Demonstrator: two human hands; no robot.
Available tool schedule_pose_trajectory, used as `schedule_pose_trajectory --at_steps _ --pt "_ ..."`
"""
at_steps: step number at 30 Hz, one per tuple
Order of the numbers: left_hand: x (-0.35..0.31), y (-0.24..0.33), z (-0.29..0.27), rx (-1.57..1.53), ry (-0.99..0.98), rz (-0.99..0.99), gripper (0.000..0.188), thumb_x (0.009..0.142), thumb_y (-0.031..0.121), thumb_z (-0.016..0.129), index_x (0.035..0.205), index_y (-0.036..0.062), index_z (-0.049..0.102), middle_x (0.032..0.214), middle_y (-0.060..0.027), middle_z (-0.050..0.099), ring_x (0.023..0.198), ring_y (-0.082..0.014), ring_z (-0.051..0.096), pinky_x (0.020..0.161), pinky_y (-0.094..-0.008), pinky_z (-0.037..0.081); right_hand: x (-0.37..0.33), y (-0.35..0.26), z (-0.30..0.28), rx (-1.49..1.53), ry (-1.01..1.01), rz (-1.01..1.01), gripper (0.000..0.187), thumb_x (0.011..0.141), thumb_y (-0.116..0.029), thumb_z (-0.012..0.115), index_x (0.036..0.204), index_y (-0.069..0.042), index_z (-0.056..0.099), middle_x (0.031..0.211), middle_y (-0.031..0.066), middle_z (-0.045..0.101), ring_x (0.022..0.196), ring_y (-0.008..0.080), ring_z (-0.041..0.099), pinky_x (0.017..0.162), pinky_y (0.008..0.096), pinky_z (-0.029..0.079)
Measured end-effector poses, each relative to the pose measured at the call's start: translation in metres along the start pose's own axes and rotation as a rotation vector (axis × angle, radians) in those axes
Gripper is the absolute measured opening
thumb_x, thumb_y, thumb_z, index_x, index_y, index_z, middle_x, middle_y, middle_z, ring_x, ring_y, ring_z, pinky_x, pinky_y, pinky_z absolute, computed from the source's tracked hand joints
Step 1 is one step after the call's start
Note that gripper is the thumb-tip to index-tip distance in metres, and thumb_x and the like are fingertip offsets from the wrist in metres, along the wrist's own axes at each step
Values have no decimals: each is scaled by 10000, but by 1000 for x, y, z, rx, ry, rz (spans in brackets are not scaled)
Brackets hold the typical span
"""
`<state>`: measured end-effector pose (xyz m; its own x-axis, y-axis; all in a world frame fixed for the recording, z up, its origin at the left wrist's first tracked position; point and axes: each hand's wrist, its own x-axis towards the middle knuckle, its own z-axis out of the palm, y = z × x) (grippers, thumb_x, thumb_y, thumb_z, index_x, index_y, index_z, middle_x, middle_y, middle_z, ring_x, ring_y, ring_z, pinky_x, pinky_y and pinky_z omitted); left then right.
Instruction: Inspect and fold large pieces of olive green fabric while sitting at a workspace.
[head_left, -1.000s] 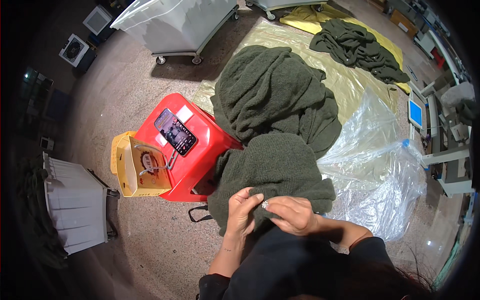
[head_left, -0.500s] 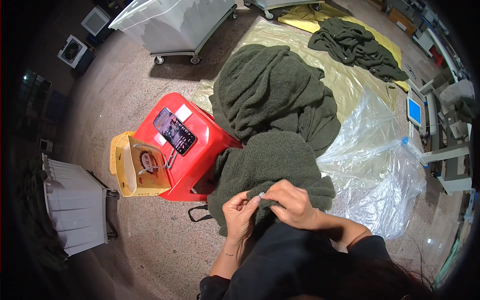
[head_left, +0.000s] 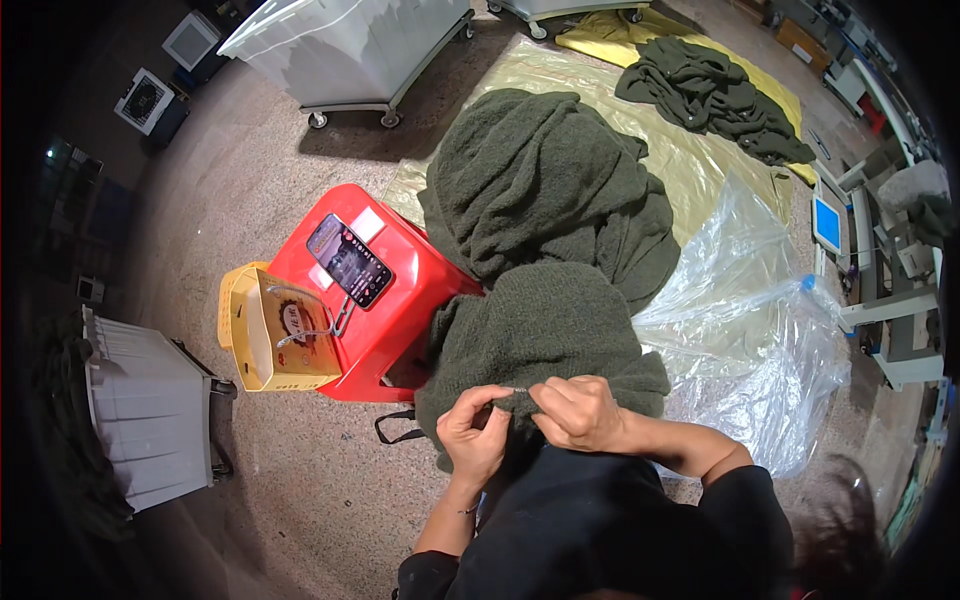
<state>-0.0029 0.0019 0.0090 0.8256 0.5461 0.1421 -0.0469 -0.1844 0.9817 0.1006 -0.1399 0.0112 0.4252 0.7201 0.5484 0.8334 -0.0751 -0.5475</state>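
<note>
A dark green knitted fabric (head_left: 545,315) lies bunched across my lap. My left hand (head_left: 472,435) is closed in a pinch on a fold at its near edge, thumb below and index finger above. Just to the right, my right hand (head_left: 578,412) has its fingers curled tightly and pinches the same fold. Between the fingertips shows a small shiny silvery piece (head_left: 518,390), too small to name. The right fingertips are mostly hidden by the curled fingers.
A larger green knit heap (head_left: 545,180) lies beyond, on yellowish sheeting (head_left: 500,75). Left stands a red plastic stool (head_left: 400,290) with a phone (head_left: 350,262); a yellow box (head_left: 255,345) adjoins it. Clear plastic film (head_left: 740,350) spreads at right. Grey wheeled bins (head_left: 350,50) stand farther off.
My hands have drawn slightly apart at the fold, and the left fingers have straightened over its edge. The right forearm has shifted a little. The heaps and stool stay in place.
</note>
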Motion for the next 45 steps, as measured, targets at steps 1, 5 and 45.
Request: schedule_pose_trajectory --at_steps 1,5,45 --pt "-1 -1 2 -1 -2 -1 150 788 -42 672 935 -14 665 890 -65 676 792 -78 610 701 -196 472 -2 0 1 -20 16 -17 261 634 -89 715 815 -35 534 641 55 465 494 203 546 446 312 442" --pt "-7 -2 6 -10 42 100 108 812 -42 644 916 -10 649 868 -92 677 785 -135 641 720 -239 498 -5 0 5 -43 87 -77 307 610 -119 731 844 -19 559 632 52 479 491 201 540 442 305 431" --pt "-2 6 7 33 -45 284 226 704 -154 546 870 -20 622 846 -138 657 770 -229 634 699 -294 496 6 -1 -7 157 22 -23 264 611 -48 689 834 -2 555 637 77 493 507 251 544 454 348 439"
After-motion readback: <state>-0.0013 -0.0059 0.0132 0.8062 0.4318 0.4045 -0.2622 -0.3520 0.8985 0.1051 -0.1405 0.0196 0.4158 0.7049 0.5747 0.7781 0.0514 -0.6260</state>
